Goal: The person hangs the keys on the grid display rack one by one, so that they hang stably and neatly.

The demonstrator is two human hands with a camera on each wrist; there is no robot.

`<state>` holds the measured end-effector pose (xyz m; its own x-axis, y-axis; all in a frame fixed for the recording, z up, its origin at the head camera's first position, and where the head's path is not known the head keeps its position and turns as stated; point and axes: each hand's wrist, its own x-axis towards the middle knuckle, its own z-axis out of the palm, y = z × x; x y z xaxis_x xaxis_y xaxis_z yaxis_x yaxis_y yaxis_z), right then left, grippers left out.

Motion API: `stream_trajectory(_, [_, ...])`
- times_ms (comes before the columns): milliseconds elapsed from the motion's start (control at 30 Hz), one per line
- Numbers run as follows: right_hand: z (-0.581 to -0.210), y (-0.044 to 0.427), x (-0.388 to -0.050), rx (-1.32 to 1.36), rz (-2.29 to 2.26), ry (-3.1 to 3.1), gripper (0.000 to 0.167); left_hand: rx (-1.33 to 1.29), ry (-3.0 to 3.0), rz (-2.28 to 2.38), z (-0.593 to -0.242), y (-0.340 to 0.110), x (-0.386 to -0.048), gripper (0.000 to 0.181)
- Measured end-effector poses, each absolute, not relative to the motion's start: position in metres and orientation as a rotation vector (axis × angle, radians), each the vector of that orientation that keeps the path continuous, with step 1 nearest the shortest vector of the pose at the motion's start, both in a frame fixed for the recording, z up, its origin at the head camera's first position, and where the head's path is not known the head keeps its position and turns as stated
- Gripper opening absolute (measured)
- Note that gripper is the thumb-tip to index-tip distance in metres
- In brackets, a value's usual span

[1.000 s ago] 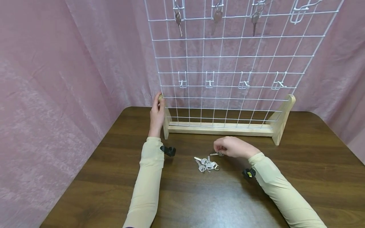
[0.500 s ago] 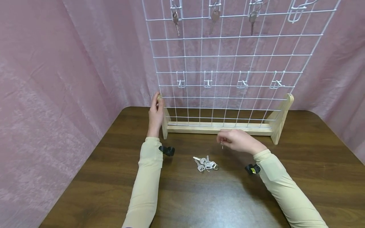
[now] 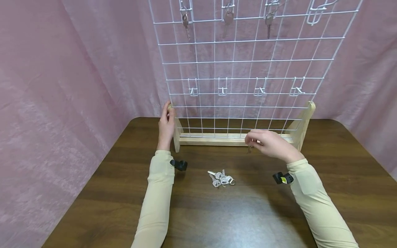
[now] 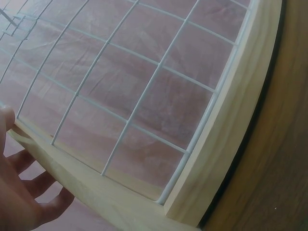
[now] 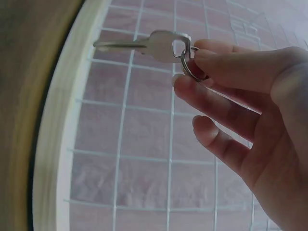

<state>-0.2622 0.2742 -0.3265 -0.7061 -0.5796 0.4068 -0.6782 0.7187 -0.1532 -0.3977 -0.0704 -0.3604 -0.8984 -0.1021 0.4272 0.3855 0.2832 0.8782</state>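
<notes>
My right hand [image 3: 271, 144] pinches the ring of a key [image 5: 161, 45] between thumb and index finger. In the right wrist view the key juts sideways from its split ring [image 5: 188, 70], and the other fingers are loosely bent. In the head view the hand is above the table, in front of the wire grid's lower right part. My left hand [image 3: 166, 125] grips the left wooden upright [image 4: 72, 185] of the stand, thumb on one side and fingers on the other. Several more keys [image 3: 221, 178] lie in a small pile on the table between the two arms.
The white wire grid [image 3: 234, 61] rises from the wooden stand [image 3: 214, 141] at the table's [image 3: 198, 213] back. Its lower row of hooks [image 3: 222, 91] is bare. Above, keys [image 3: 228, 17] hang on three hooks; the rightmost upper hook [image 3: 315, 15] is bare. A pink curtain [image 3: 77, 86] hangs behind.
My right hand has lifted the key from beside the pile and moved up and right towards the grid. My left hand keeps its hold on the upright. The head view has shifted slightly.
</notes>
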Motion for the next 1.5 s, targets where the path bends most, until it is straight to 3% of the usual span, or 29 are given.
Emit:
stream_trajectory(1000, [-0.299, 0.290, -0.243, 0.817, 0.396, -2.394, 0.019, -0.252, -2.154, -1.654, -0.362, -0.071, -0.401, 0.045])
stream_trajectory(1500, [-0.288, 0.291, -0.233, 0.637, 0.603, -2.290, 0.021, -0.246, -2.149, -1.649, -0.361, -0.069, -0.400, 0.044])
